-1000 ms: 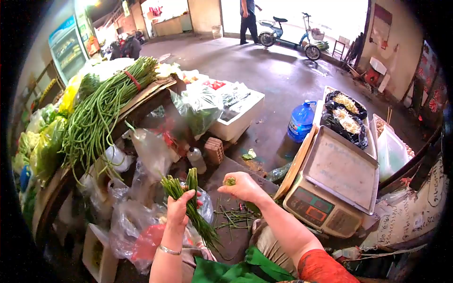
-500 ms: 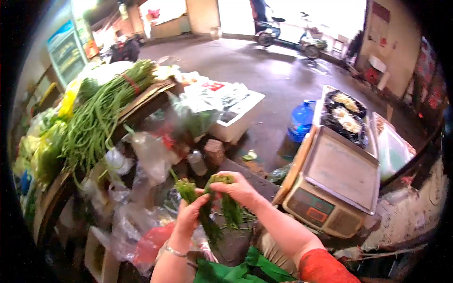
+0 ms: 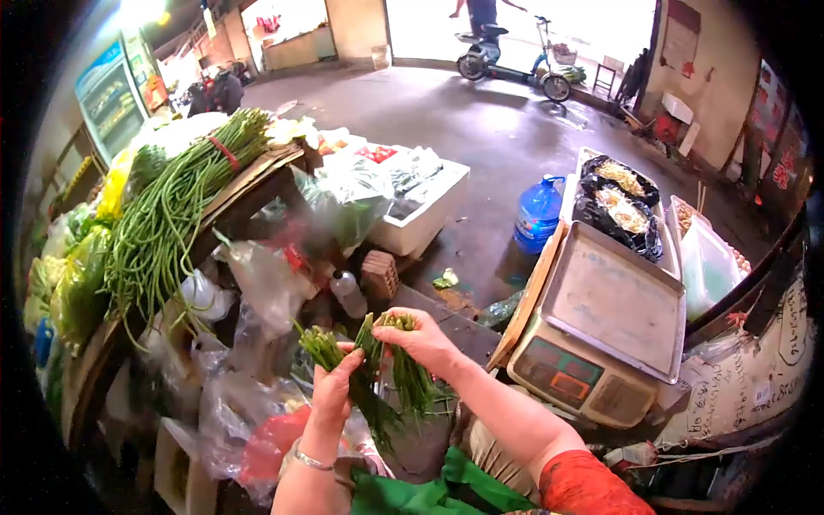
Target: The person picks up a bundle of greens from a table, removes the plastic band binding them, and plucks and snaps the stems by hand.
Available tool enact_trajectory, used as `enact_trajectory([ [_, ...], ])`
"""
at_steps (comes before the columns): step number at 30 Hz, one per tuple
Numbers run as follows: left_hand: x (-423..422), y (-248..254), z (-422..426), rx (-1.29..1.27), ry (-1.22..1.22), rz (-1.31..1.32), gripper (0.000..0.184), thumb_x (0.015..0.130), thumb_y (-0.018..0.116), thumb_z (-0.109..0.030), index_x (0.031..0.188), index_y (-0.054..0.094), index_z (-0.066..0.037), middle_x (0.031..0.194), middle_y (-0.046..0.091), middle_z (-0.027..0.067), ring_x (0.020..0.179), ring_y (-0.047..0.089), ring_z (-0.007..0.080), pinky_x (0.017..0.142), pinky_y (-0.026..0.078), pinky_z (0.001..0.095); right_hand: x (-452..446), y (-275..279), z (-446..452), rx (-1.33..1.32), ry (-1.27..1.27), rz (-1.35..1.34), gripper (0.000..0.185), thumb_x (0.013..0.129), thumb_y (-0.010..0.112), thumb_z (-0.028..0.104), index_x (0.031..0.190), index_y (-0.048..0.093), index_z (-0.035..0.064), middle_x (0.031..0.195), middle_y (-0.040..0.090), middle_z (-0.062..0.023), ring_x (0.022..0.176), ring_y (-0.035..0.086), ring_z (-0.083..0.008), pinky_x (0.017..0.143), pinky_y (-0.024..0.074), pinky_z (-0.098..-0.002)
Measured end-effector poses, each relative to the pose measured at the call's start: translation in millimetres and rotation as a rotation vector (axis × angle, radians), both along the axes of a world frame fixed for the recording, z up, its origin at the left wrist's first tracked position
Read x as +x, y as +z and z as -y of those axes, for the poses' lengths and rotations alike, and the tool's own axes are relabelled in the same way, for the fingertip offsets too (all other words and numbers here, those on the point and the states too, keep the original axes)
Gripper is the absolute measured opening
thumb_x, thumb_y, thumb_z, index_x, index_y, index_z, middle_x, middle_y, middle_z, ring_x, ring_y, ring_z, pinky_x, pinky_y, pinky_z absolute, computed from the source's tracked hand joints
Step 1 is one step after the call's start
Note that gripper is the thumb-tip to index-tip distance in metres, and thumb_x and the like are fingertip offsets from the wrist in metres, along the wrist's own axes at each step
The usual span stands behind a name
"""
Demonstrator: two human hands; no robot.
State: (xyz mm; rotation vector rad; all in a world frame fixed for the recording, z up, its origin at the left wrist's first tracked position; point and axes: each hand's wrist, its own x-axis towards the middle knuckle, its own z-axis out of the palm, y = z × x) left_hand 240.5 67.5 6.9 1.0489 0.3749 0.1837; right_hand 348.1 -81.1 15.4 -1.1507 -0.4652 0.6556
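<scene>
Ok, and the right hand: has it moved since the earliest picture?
Yes. Judged against the weighing scale, the right hand has moved leftward in the view, away from the scale and closer to the left hand.

Sleeve (image 3: 588,481) is red; garment (image 3: 412,495) green; bangle (image 3: 312,462) silver.

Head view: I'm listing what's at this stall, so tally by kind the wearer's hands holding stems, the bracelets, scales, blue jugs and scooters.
Hands holding green stems: 2 (left hand, right hand)
Bracelet: 1
Scale: 1
Blue jug: 1
Scooter: 1
Total: 6
</scene>
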Motion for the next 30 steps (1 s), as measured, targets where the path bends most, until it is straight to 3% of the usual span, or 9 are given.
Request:
enact_trajectory([
  [2,0,9,2,-0.023,-0.024,0.018,0.014,0.089,0.056,-0.001,0.102,0.06,-0.001,0.095,0.066,0.0116,0.083,0.066,0.0225,0.076,0.056,0.0341,-1,1,1,-0.013,-0.02,0.042,0.013,0.087,0.065,0.015,0.095,0.063,0.0043,0.079,0.062,-0.0005,0.067,0.057,-0.0087,0.062,0.0469,-0.0235],
  [3,1,6,2,-0.019,0.022,0.022,0.016,0.087,0.059,-0.002,0.103,0.06,-0.001,0.095,0.066,0.0116,0.083,0.066,0.0222,0.076,0.055,0.0341,2,-4,0,-0.034,-0.002,0.025,0.014,0.087,0.063,0.015,0.094,0.063,0.0029,0.085,0.062,0.0,0.08,0.056,-0.0093,0.071,0.0468,-0.0261],
  [5,2,-14,-8,0.1,0.05,-0.046,0.015,0.088,0.058,-0.007,0.102,0.059,-0.001,0.097,0.067,0.0129,0.08,0.067,0.0237,0.072,0.055,0.0354,-1,2,-1,-0.031,-0.021,-0.039,0.015,0.085,0.064,0.011,0.098,0.064,0.003,0.087,0.064,-0.0017,0.077,0.057,-0.0105,0.071,0.048,-0.0251],
  [6,1,-17,-9,0.027,0.046,-0.012,0.014,0.089,0.057,-0.008,0.102,0.058,-0.001,0.096,0.067,0.0135,0.08,0.067,0.0255,0.071,0.055,0.0361,-2,2,-2,0.003,-0.004,-0.181,0.014,0.085,0.064,0.01,0.097,0.064,0.0029,0.085,0.063,-0.0014,0.074,0.058,-0.0098,0.068,0.0491,-0.025],
  [13,3,-14,-14,-0.084,-0.003,-0.026,0.016,0.089,0.059,-0.008,0.104,0.058,-0.001,0.098,0.067,0.0132,0.083,0.067,0.0277,0.075,0.056,0.0404,-2,0,-8,0.115,-0.026,-0.261,0.01,0.087,0.063,0.011,0.095,0.061,0.0045,0.081,0.063,-0.0012,0.067,0.059,-0.0097,0.059,0.0534,-0.0258],
  [17,2,2,-7,-0.088,-0.019,-0.047,0.016,0.088,0.059,-0.006,0.104,0.059,-0.002,0.097,0.066,0.0115,0.085,0.066,0.023,0.075,0.057,0.0366,2,-10,-8,0.023,-0.057,0.013,0.013,0.085,0.067,0.013,0.093,0.062,0.0039,0.085,0.063,0.0004,0.076,0.057,-0.009,0.07,0.0482,-0.0246],
  [20,1,10,-2,-0.081,0.001,-0.037,0.012,0.088,0.058,-0.003,0.099,0.057,-0.003,0.093,0.065,0.0125,0.079,0.066,0.0241,0.07,0.058,0.038,0,-5,-8,0.073,-0.017,-0.038,0.02,0.086,0.067,0.012,0.104,0.063,0.0026,0.093,0.064,0.0011,0.085,0.057,-0.0064,0.076,0.0483,-0.0235],
  [25,-1,4,3,0.017,0.03,-0.076,0.012,0.088,0.057,-0.001,0.098,0.054,-0.006,0.087,0.063,0.0085,0.07,0.065,0.023,0.061,0.058,0.0373,-3,-6,-11,0.092,0.001,-0.086,0.027,0.083,0.072,0.014,0.106,0.064,0.0023,0.092,0.064,0.0005,0.081,0.058,-0.0067,0.074,0.0491,-0.0229],
  [30,-4,0,5,-0.004,-0.121,-0.072,0.017,0.088,0.059,-0.005,0.104,0.056,-0.004,0.093,0.064,0.0085,0.079,0.065,0.0216,0.068,0.057,0.0373,-4,-2,-6,-0.044,-0.011,0.046,0.026,0.083,0.071,0.014,0.105,0.064,0.001,0.094,0.067,-0.0026,0.086,0.06,-0.0101,0.078,0.0491,-0.0254],
])
